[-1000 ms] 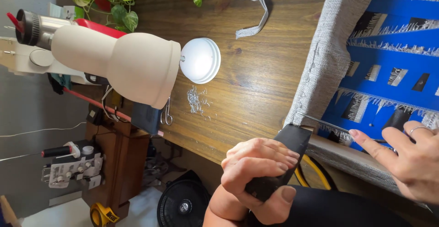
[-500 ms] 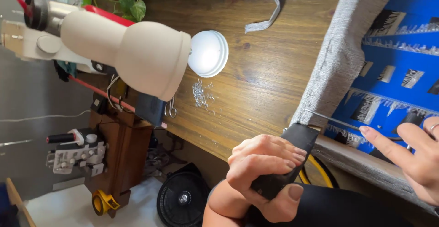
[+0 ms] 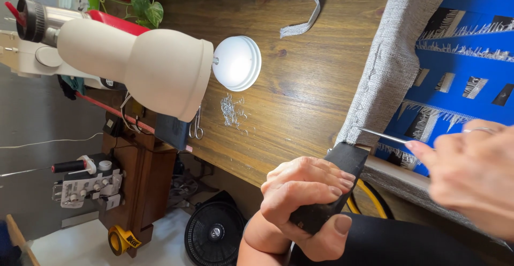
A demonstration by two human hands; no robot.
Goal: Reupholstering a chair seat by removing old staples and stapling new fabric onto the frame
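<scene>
Your left hand [image 3: 305,196] at lower centre of frame – fingers curled tight round flat black tool [image 3: 334,185], thumb under it, tool tip touching grey woven fabric [image 3: 391,62] at desk [image 3: 300,89] edge. Your right hand [image 3: 471,175] at right edge, blurred, fingertips pinched on thin metal needle [image 3: 381,135] – needle point just beside grey fabric hem. Blue panel [image 3: 466,73] lies on fabric, upper right. White round lid [image 3: 236,62] and small heap of metal pins [image 3: 231,110] on desk, centre-left.
</scene>
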